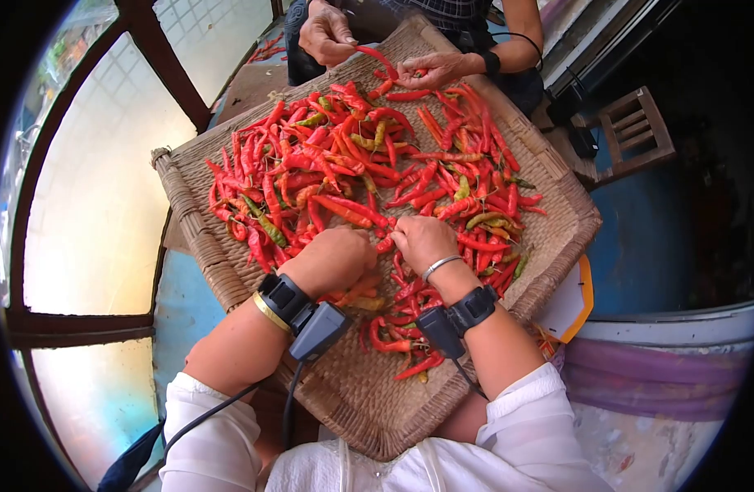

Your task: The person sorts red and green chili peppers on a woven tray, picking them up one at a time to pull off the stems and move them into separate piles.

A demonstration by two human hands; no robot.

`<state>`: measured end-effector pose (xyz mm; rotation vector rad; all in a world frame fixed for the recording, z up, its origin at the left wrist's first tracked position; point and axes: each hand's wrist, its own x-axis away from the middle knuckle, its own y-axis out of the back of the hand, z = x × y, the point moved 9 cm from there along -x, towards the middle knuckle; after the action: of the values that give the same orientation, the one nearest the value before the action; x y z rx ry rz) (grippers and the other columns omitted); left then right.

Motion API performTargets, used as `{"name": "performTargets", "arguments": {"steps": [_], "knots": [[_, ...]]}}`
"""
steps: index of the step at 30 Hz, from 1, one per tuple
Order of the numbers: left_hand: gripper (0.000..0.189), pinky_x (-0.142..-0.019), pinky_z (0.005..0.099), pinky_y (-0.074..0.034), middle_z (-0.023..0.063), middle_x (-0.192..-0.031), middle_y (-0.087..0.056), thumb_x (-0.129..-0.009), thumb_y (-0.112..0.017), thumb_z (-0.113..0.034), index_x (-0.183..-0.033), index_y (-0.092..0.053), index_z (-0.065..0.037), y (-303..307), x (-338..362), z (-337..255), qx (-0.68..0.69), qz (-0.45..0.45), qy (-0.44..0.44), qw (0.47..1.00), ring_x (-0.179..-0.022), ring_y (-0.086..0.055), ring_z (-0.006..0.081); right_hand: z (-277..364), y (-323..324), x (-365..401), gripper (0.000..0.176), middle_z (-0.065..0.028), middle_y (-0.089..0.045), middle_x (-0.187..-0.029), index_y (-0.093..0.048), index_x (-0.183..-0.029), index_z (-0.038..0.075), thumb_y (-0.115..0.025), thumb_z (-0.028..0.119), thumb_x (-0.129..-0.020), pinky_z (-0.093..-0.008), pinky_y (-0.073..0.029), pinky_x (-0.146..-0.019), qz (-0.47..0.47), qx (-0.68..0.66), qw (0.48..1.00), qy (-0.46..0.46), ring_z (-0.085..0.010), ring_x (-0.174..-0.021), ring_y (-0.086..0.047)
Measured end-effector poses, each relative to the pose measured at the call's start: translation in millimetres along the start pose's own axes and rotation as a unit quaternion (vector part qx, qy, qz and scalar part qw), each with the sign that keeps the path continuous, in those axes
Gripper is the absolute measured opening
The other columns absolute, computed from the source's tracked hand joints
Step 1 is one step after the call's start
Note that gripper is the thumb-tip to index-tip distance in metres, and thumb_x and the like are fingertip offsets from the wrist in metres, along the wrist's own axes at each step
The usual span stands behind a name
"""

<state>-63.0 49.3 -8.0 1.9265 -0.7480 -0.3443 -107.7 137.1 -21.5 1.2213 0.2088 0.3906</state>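
Observation:
Long red chili peppers point(311, 168) cover much of a woven tray point(198, 234), with a few green and yellowish ones among them. My left hand point(341, 256) is closed low over the middle of the heap, its fingertips mostly hidden. Just beside it my right hand point(426, 244) is closed in a pinch, thumb and forefinger together. A red chili pepper point(385, 244) shows in the small gap between my hands and appears gripped from both sides. Below my hands lies a smaller group of red chili peppers point(405, 316) on the near part of the tray.
Across the tray a co-worker's hands point(328, 37) hold a red chili pepper point(378, 59). A wooden stool or chair point(637, 131) stands at right. Framed window panes point(106, 197) are at left. A cable point(291, 402) hangs from my left wrist device.

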Motion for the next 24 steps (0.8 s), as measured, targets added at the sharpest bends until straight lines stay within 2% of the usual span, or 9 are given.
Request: {"name": "performTargets", "arguments": {"steps": [4, 8, 10, 11, 12, 14, 16, 18, 24], "knots": [[0.006, -0.065, 0.0394, -0.047, 0.0101, -0.076, -0.057, -0.069, -0.057, -0.009, -0.072, -0.062, -0.007, 1, 1, 0, 0.009, 0.006, -0.002, 1.000, -0.075, -0.058, 0.0291, -17, 26, -7, 0.020, -0.0142, -0.063, -0.074, -0.062, -0.079, 0.006, -0.059, 0.026, -0.080, -0.0411, -0.049, -0.063, 0.007, -0.043, 0.999, -0.028, -0.0318, -0.072, -0.061], [0.006, -0.064, 0.0395, -0.046, 0.0107, -0.076, -0.057, -0.069, -0.057, -0.009, -0.072, -0.062, -0.007, -1, 2, 1, 0.012, 0.027, -0.009, 1.000, -0.075, -0.058, 0.0296, -58, 72, -4, 0.015, -0.0122, -0.061, -0.063, -0.064, -0.079, 0.004, -0.059, 0.019, -0.079, -0.0384, -0.047, -0.058, -0.108, -0.266, 0.955, -0.074, -0.0278, -0.059, -0.059], [0.007, -0.064, 0.0400, -0.046, 0.0116, -0.074, -0.057, -0.069, -0.056, -0.010, -0.073, -0.062, -0.006, -4, 1, 2, 0.019, 0.042, -0.007, 0.999, -0.074, -0.058, 0.0302, -82, 96, 7, 0.014, -0.0109, -0.061, -0.069, -0.064, -0.086, 0.004, -0.060, 0.015, -0.078, -0.0385, -0.047, -0.061, -0.218, -0.265, 0.931, -0.128, -0.0277, -0.064, -0.059], [0.007, -0.064, 0.0400, -0.046, 0.0116, -0.074, -0.057, -0.069, -0.056, -0.010, -0.073, -0.062, -0.006, -4, 2, 1, 0.020, 0.041, -0.007, 0.999, -0.074, -0.058, 0.0302, -75, 114, 12, 0.018, -0.0118, -0.060, -0.080, -0.063, -0.092, 0.005, -0.063, 0.014, -0.076, -0.0396, -0.047, -0.067, -0.257, -0.082, 0.956, -0.114, -0.0293, -0.074, -0.059], [0.008, -0.063, 0.0401, -0.046, 0.0118, -0.073, -0.057, -0.069, -0.056, -0.010, -0.072, -0.062, -0.006, -6, 2, 3, 0.032, 0.053, 0.003, 0.998, -0.073, -0.058, 0.0304, -72, 115, 14, 0.018, -0.0118, -0.060, -0.080, -0.063, -0.092, 0.005, -0.063, 0.014, -0.076, -0.0396, -0.047, -0.067, -0.257, -0.081, 0.956, -0.114, -0.0293, -0.074, -0.059], [0.008, -0.062, 0.0403, -0.046, 0.0121, -0.072, -0.058, -0.069, -0.056, -0.010, -0.072, -0.062, -0.007, -9, 3, 6, 0.042, 0.063, 0.014, 0.997, -0.072, -0.058, 0.0307, -39, 103, 16, 0.026, -0.0127, -0.057, -0.087, -0.061, -0.096, 0.007, -0.066, 0.014, -0.072, -0.0403, -0.046, -0.073, -0.199, 0.054, 0.978, -0.018, -0.0306, -0.085, -0.056], [0.011, -0.055, 0.0420, -0.046, 0.0126, -0.061, -0.058, -0.062, -0.064, -0.021, -0.064, -0.064, -0.010, -3, 3, 6, 0.057, 0.002, -0.008, 0.998, -0.062, -0.059, 0.0328, -15, 60, 14, 0.023, -0.0124, -0.056, -0.088, -0.062, -0.092, 0.008, -0.066, 0.012, -0.069, -0.0393, -0.045, -0.077, -0.041, 0.025, 0.993, 0.108, -0.0308, -0.090, -0.054], [0.010, -0.055, 0.0418, -0.046, 0.0125, -0.062, -0.058, -0.062, -0.064, -0.020, -0.066, -0.064, -0.011, -4, 3, 5, 0.066, 0.025, -0.003, 0.997, -0.063, -0.059, 0.0325, -7, 26, 21, 0.018, -0.0101, -0.055, -0.088, -0.064, -0.086, 0.009, -0.067, 0.012, -0.068, -0.0391, -0.045, -0.079, 0.046, 0.112, 0.985, 0.126, -0.0288, -0.095, -0.052], [0.009, -0.059, 0.0409, -0.046, 0.0120, -0.069, -0.061, -0.068, -0.058, -0.015, -0.071, -0.064, -0.010, -2, 8, 0, 0.112, 0.109, 0.048, 0.986, -0.068, -0.060, 0.0311, -7, 19, 18, 0.011, -0.0087, -0.054, -0.087, -0.065, -0.077, 0.009, -0.068, 0.014, -0.068, -0.0385, -0.044, -0.080, 0.048, 0.126, 0.983, 0.127, -0.0277, -0.095, -0.050]]}}
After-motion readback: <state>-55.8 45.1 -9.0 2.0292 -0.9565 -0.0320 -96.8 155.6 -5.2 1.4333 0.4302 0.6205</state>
